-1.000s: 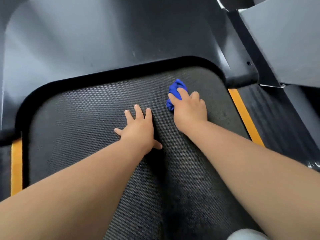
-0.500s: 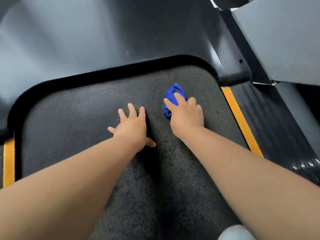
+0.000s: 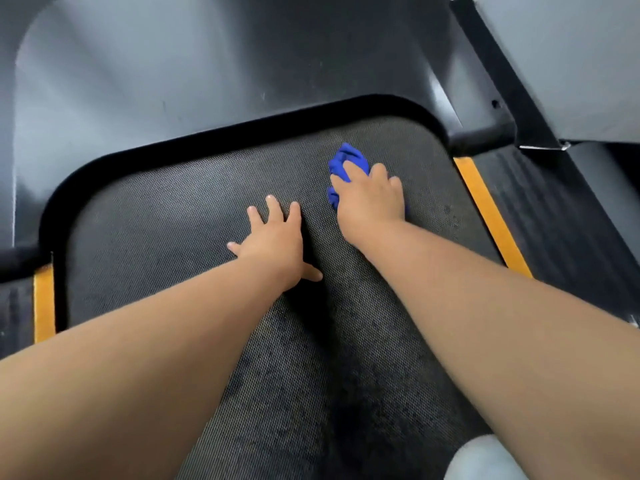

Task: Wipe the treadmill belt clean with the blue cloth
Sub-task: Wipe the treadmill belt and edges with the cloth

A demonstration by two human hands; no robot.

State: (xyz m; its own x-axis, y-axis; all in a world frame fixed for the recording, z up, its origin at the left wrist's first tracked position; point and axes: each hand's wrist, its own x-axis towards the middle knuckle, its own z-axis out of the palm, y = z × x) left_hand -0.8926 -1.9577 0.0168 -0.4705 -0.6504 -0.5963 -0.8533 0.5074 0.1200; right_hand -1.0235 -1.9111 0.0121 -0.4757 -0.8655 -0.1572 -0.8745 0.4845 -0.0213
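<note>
Right hand (image 3: 372,199) had the blue cloth (image 3: 346,164) bunched under its curled fingers, pressed onto the belt (image 3: 156,230) a bit right of center, near the upper edge. Left hand (image 3: 273,242) just lay flat beside it, fingers spread, holding nothing.

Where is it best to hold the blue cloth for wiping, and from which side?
Take the blue cloth from above, palm down, fingers curled over its bunched top, as the right hand does now. It lies crumpled in a low wad on the treadmill belt, showing no flat edge to pinch, so a top grip likely suits.
</note>
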